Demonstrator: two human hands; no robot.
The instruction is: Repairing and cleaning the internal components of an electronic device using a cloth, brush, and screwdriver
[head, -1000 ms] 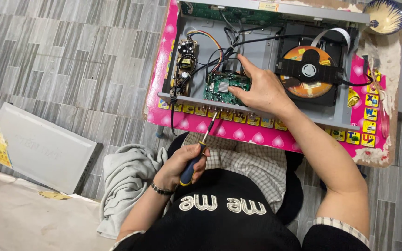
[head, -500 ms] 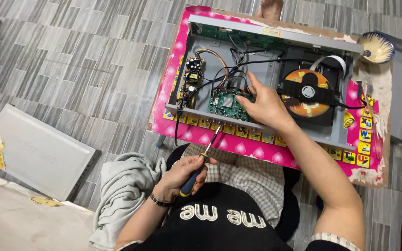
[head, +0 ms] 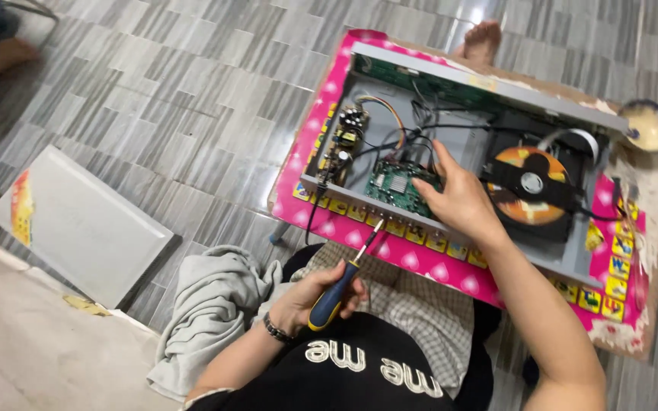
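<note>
An opened grey disc player (head: 458,152) lies on a pink patterned mat (head: 390,247) on the tiled floor. Inside it are a green circuit board (head: 397,185), a power board with wires (head: 344,141) and a disc tray holding an orange disc (head: 531,186). My right hand (head: 458,202) rests on the green board's right edge, fingers closed around the wires there. My left hand (head: 310,297) sits over my lap, gripping a blue and yellow screwdriver (head: 336,293) whose tip points up toward the player's front edge.
A flat grey cover panel (head: 78,224) lies on the floor at the left. A grey cloth (head: 211,312) is bunched beside my knee. A round brush (head: 649,125) lies at the mat's far right corner. Another person's bare foot (head: 481,42) shows beyond the player.
The view has drifted so the player sits further right and lower. My right hand stays on the green board and my left hand keeps the screwdriver over my lap.
</note>
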